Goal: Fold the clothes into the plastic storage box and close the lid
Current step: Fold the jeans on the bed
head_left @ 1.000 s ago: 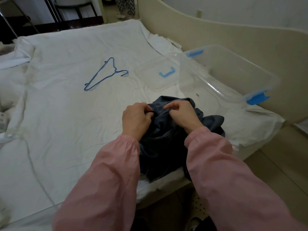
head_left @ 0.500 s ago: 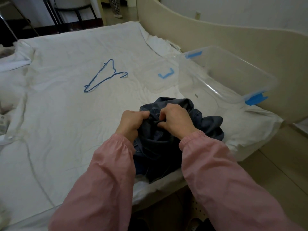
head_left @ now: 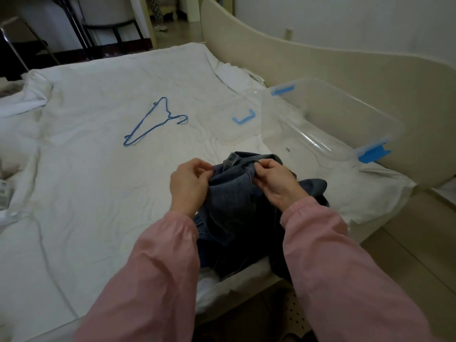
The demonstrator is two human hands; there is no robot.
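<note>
— What are the hands doing?

— Both grip the jeans (head_left: 229,206). The left hand (head_left: 190,186) pinches the denim's top edge between thumb and curled fingers. The right hand (head_left: 274,183) pinches the same edge just beside it, at what looks like the waistband. That stretch of cloth is lifted and bunched between them.

— And the rest of the garment?

— It sags towards six o'clock in a dark, crumpled heap. The heap lies on the near edge of the bed (head_left: 246,290), between two pink sleeves (head_left: 153,280). One fold pokes out at three o'clock, beyond the right wrist.

— Where is the storage box (head_left: 320,144)?

— At about two o'clock from the hands, near them but not touching the jeans. It is clear plastic and open. It sits on the white sheet (head_left: 98,181), hard against the cream board (head_left: 320,62) along the bed's right side. A blue latch (head_left: 373,154) shows at its near end and another at its far end.

— The lid (head_left: 222,129)?

— Off the box. It lies flat on the sheet at around twelve to one o'clock, just left of the box. It is hard to make out apart from its blue clip.

— Anything else on the bed?

— A blue wire hanger (head_left: 153,122) lies flat at eleven o'clock, well apart from the hands. Its hook points towards the lid.
</note>
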